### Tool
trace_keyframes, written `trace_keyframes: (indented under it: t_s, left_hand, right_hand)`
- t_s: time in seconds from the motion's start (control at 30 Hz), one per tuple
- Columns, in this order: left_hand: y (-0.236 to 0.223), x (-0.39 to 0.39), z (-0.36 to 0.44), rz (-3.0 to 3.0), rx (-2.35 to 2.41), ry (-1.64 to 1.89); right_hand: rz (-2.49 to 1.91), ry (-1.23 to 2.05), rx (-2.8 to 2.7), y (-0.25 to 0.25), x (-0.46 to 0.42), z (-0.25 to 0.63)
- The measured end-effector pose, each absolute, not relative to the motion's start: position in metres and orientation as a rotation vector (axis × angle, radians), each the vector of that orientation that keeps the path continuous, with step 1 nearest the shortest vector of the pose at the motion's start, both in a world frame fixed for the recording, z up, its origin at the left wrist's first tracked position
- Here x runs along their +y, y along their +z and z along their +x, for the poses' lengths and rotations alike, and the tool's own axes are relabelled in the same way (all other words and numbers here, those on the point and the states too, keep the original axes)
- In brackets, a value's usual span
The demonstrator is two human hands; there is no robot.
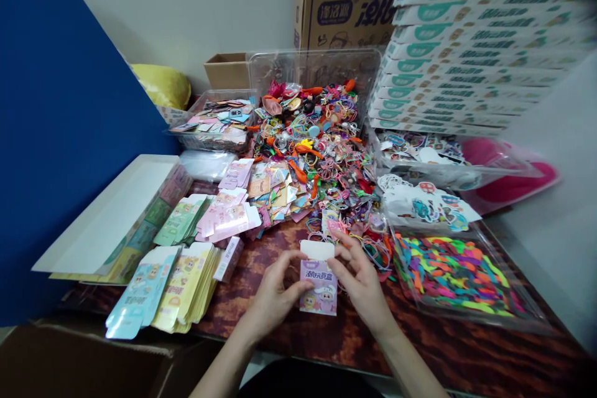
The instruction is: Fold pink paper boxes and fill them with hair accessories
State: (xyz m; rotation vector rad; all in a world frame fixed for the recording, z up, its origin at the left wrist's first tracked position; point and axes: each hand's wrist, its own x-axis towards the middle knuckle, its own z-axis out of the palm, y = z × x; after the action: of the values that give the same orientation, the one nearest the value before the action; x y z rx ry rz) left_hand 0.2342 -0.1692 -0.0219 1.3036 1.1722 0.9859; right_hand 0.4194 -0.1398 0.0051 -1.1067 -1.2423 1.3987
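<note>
A small purple cardboard box (319, 289) printed with cartoon figures is held upright over the table's front edge, its white top flap raised. My left hand (280, 286) pinches its left side, thumb on the printed front. At the upper right corner, my right hand (357, 273) has its fingers closed about the box's edge and flap. Just beyond them lies a big heap of small trinkets (321, 155), hair ties and orange pieces. Left of my hands a small closed purple box (228, 259) rests beside stacks of flat yellow boxes (186, 283) and blue boxes (142, 292).
Green boxes (181, 221) and pink boxes (228, 214) lie flat further left, near a large white carton sheet (114, 211). On the right are a tray of colourful rubbery pieces (457, 273), stickers (429, 205) and a tall stack of white boxes (466, 56). A blue panel (60, 106) borders the left.
</note>
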Motion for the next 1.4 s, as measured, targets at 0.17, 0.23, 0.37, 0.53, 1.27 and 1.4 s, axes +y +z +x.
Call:
trace_keyframes:
  t_s: [0.17, 0.23, 0.37, 0.53, 1.27, 1.4]
  left_hand:
    - [-0.019, -0.169, 0.236, 1.175, 1.115, 1.053]
    - [-0.018, -0.168, 0.235, 1.162, 1.114, 1.069]
    - [-0.016, -0.166, 0.232, 1.276, 1.169, 0.997]
    - [-0.017, -0.170, 0.233, 1.287, 1.132, 0.919]
    - [-0.003, -0.156, 0.237, 1.575, 1.188, 0.998]
    - [-0.002, -0.156, 0.237, 1.492, 1.196, 0.941]
  right_hand:
    - [-1.045, 1.432, -1.213, 0.000, -0.142, 0.423]
    - [-1.064, 1.378, -1.243, -0.003, -0.144, 0.423]
    - [-1.119, 1.431, -1.337, -0.004, -0.146, 0.424]
    - [-1.169, 1.366, -1.430, -0.005, -0.148, 0.425]
    - [-1.122, 1.379, -1.442, 0.005, -0.130, 0.417]
    - [-1.185, 1.370, -1.477, 0.007, -0.126, 0.417]
